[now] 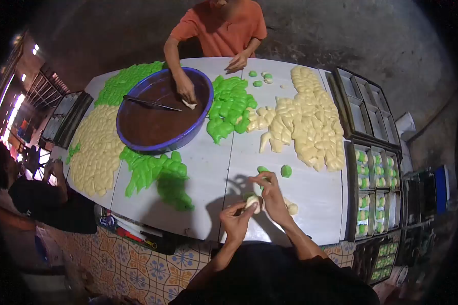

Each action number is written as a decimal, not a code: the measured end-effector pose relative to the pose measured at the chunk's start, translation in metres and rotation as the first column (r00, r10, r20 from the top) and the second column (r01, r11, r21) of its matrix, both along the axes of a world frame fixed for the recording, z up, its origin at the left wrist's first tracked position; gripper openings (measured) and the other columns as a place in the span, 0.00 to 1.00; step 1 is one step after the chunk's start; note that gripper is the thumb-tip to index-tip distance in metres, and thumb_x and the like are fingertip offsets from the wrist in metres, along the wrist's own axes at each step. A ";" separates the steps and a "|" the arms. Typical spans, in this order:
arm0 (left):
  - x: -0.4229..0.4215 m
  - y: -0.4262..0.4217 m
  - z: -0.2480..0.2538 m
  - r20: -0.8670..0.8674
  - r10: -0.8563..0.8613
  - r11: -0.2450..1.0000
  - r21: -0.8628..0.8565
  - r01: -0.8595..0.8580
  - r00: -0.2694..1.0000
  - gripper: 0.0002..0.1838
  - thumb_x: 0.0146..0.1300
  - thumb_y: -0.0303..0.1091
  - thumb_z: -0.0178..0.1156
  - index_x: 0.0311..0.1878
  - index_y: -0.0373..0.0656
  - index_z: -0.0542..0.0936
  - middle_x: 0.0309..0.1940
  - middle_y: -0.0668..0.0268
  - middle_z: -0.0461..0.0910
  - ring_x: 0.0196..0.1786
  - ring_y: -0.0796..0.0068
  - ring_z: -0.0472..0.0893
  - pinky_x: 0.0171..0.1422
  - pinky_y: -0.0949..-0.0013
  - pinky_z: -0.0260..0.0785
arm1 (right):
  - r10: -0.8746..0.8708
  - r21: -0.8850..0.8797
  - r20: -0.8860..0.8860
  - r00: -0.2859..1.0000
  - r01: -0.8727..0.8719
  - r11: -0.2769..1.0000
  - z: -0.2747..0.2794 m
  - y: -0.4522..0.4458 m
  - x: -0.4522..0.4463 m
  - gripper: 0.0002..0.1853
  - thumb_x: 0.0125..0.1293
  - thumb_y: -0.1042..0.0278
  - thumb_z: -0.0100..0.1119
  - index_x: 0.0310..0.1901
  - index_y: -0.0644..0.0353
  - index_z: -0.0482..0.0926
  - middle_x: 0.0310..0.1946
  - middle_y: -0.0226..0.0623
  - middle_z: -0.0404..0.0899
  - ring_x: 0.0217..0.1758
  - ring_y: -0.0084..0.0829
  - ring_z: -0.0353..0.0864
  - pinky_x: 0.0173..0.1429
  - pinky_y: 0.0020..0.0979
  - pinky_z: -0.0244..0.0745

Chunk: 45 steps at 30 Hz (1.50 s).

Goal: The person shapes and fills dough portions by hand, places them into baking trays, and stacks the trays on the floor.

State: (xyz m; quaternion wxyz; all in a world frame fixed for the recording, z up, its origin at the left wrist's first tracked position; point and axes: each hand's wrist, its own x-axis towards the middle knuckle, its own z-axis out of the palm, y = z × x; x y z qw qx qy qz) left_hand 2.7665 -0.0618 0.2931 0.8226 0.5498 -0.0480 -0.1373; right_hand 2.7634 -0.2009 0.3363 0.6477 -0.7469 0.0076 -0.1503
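Note:
My left hand (235, 219) grips a small cream dough piece (253, 204) between thumb and fingers, with some green dough showing behind it. Just to its right, my right hand (271, 195) is raised beside the dough, fingers bent and apart; I see nothing gripped in them. A green dough ball (286, 171) rests on the table beyond my right hand, and another green bit (262, 169) shows just past its fingers. A cream piece (291, 207) lies partly hidden behind my right wrist.
Cream dough pieces (310, 122) and green dough pieces (230, 104) cover parts of the white table (203, 162). A blue basin (160, 147) of brown filling holds a stick. Across stands a person in orange (224, 30), one hand in the basin. Divided trays (376, 188) line the right.

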 end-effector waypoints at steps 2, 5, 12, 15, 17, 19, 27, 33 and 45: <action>0.000 0.001 0.005 -0.315 -0.214 0.842 -0.540 0.011 0.925 0.06 0.62 0.22 0.59 0.41 0.33 0.81 0.41 0.62 0.81 0.41 0.75 0.79 0.47 0.75 0.71 | 0.211 -0.073 0.062 0.975 -0.207 0.976 0.000 0.012 -0.005 0.26 0.66 0.44 0.53 0.53 0.59 0.77 0.56 0.42 0.63 0.62 0.37 0.61 0.65 0.39 0.59; 0.004 0.003 0.024 -0.448 -0.339 0.702 -0.706 -0.095 0.827 0.29 0.66 0.51 0.57 0.56 0.33 0.73 0.52 0.54 0.76 0.53 0.64 0.76 0.59 0.64 0.68 | 0.335 0.004 0.022 0.942 -0.335 0.942 -0.015 0.009 0.002 0.36 0.60 0.42 0.61 0.63 0.57 0.67 0.64 0.40 0.60 0.68 0.38 0.57 0.70 0.40 0.53; 0.153 0.015 0.059 0.077 -0.452 0.704 -0.581 0.408 0.889 0.59 0.50 0.80 0.47 0.65 0.27 0.64 0.60 0.46 0.71 0.62 0.56 0.72 0.68 0.57 0.59 | 0.515 0.350 -0.003 0.857 -0.482 0.803 -0.034 -0.018 0.029 0.68 0.47 0.34 0.69 0.74 0.54 0.28 0.72 0.42 0.42 0.70 0.37 0.53 0.62 0.37 0.65; 0.292 0.045 0.063 0.216 -0.140 0.912 0.409 0.041 0.966 0.49 0.61 0.75 0.37 0.59 0.32 0.72 0.52 0.51 0.77 0.53 0.57 0.78 0.62 0.55 0.65 | 0.371 0.347 -0.040 0.928 -0.335 0.876 -0.034 -0.023 0.038 0.67 0.48 0.35 0.70 0.74 0.53 0.29 0.72 0.44 0.43 0.70 0.40 0.54 0.57 0.36 0.68; 0.379 0.053 0.035 0.251 -0.072 0.522 0.834 -0.178 0.965 0.46 0.65 0.73 0.31 0.50 0.35 0.79 0.41 0.58 0.83 0.43 0.60 0.82 0.52 0.55 0.70 | 0.316 0.348 -0.003 0.949 -0.295 0.890 -0.056 -0.028 0.042 0.60 0.54 0.41 0.68 0.75 0.49 0.32 0.72 0.46 0.46 0.70 0.41 0.56 0.64 0.42 0.68; 0.392 0.039 -0.016 0.446 0.032 0.483 0.777 -0.404 0.895 0.46 0.65 0.73 0.30 0.42 0.36 0.81 0.33 0.59 0.83 0.40 0.59 0.82 0.49 0.54 0.70 | 0.282 0.488 0.068 0.957 -0.279 0.827 -0.037 -0.013 0.049 0.53 0.59 0.49 0.66 0.75 0.46 0.36 0.70 0.47 0.51 0.68 0.42 0.60 0.66 0.44 0.66; 0.355 0.039 0.046 0.082 -0.102 0.386 0.922 -0.036 0.991 0.47 0.64 0.74 0.29 0.41 0.33 0.79 0.29 0.56 0.79 0.34 0.62 0.78 0.41 0.56 0.68 | 0.202 0.481 0.009 0.979 -0.181 0.858 -0.072 -0.011 0.066 0.43 0.65 0.59 0.60 0.75 0.51 0.44 0.65 0.39 0.63 0.61 0.32 0.69 0.58 0.31 0.72; 0.165 0.008 0.056 -0.455 -0.354 0.935 -0.152 0.320 0.817 0.57 0.60 0.78 0.29 0.64 0.23 0.62 0.54 0.40 0.74 0.55 0.56 0.77 0.64 0.58 0.66 | 0.321 0.945 -0.191 0.928 0.085 0.316 -0.061 0.002 0.074 0.23 0.72 0.65 0.50 0.63 0.69 0.65 0.52 0.40 0.76 0.48 0.23 0.75 0.48 0.23 0.73; 0.047 0.010 0.038 0.140 -0.197 0.879 0.463 0.111 0.970 0.15 0.62 0.22 0.60 0.51 0.27 0.77 0.44 0.60 0.77 0.43 0.73 0.80 0.46 0.74 0.76 | -0.040 -0.221 0.160 0.986 0.075 0.972 -0.013 -0.005 0.006 0.10 0.58 0.81 0.57 0.43 0.66 0.80 0.49 0.43 0.72 0.46 0.37 0.77 0.49 0.32 0.73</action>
